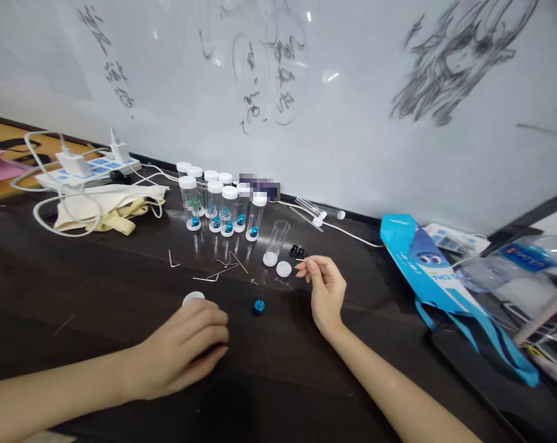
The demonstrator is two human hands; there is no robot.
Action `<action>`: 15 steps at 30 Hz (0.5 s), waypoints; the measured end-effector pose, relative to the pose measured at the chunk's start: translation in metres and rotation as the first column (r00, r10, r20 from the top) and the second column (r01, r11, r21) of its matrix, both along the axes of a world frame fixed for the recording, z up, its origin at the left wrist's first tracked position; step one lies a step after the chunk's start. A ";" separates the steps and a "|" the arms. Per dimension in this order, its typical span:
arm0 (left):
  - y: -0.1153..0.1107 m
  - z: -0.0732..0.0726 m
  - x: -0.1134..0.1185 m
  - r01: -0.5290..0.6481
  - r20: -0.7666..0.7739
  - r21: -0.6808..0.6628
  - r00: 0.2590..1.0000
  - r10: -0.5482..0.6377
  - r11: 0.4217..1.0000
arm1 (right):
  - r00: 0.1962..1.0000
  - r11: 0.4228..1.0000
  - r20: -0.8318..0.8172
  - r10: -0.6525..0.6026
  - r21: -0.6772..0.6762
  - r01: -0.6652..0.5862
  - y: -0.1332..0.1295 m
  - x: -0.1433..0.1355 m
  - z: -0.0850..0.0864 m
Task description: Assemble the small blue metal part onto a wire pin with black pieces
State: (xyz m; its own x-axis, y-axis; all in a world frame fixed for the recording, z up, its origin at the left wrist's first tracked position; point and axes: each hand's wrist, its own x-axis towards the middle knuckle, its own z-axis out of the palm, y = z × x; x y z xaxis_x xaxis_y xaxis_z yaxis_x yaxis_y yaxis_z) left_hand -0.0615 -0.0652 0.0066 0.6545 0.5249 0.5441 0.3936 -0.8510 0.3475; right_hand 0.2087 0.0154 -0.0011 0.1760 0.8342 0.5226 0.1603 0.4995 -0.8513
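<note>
My left hand (181, 347) rests above the dark tabletop, its fingers loosely curled and a gap beside the thumb. Just beyond it, partly covered, lies a round white cap (194, 297). With thumb and fingertips, my right hand (328, 289) pinches a thin, pale, silvery rod (301, 259), its far end hidden. Left of that hand are a loose white cap (284, 269) and a clear tube (278, 237) standing on a white base. Small black pieces (298, 250) sit behind the fingers. Between my hands is a small blue motor-like part (259, 306) with a thin upright stem.
Several capped clear tubes (229, 209) holding blue parts stand at the back. L-shaped hex keys (209, 279) and thin wires lie mid-table. A power strip (89, 169) and cream cloth bag (107, 206) are left; a blue bag (426, 264) and plastic bottle (527, 264) are right.
</note>
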 end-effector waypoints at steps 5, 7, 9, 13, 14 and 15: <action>0.004 -0.010 -0.039 -0.439 0.076 -0.094 0.892 0.446 0.893 | 0.985 0.981 0.173 0.017 0.186 -0.050 -0.026 -0.009 0.003; 0.011 -0.014 -0.044 -0.519 -0.001 -0.148 0.851 0.525 0.842 | 0.954 0.954 0.267 0.134 0.225 -0.197 -0.041 -0.017 0.005; 0.018 -0.017 -0.045 -0.569 -0.071 -0.224 0.819 0.569 0.791 | 0.912 0.915 0.316 0.262 0.220 -0.339 -0.054 -0.025 0.005; 0.024 -0.015 -0.040 -0.529 -0.132 -0.336 0.846 0.517 0.779 | 0.827 0.861 0.401 0.394 0.153 -0.484 -0.067 -0.034 0.004; 0.022 -0.013 -0.037 -0.501 -0.113 -0.364 0.861 0.497 0.785 | 0.812 0.850 0.426 0.400 0.160 -0.502 -0.067 -0.035 0.004; 0.020 -0.010 -0.034 -0.462 -0.090 -0.401 0.879 0.468 0.791 | 0.802 0.843 0.449 0.394 0.171 -0.510 -0.066 -0.035 0.004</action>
State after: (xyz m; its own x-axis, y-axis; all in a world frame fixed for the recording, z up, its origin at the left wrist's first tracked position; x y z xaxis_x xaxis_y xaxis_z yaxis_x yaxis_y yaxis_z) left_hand -0.0958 -0.0456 -0.0034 0.2695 0.9359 0.2268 0.6991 -0.3521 0.6224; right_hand 0.1740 -0.0509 0.0026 -0.4471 0.5810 0.6801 0.1383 0.7961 -0.5892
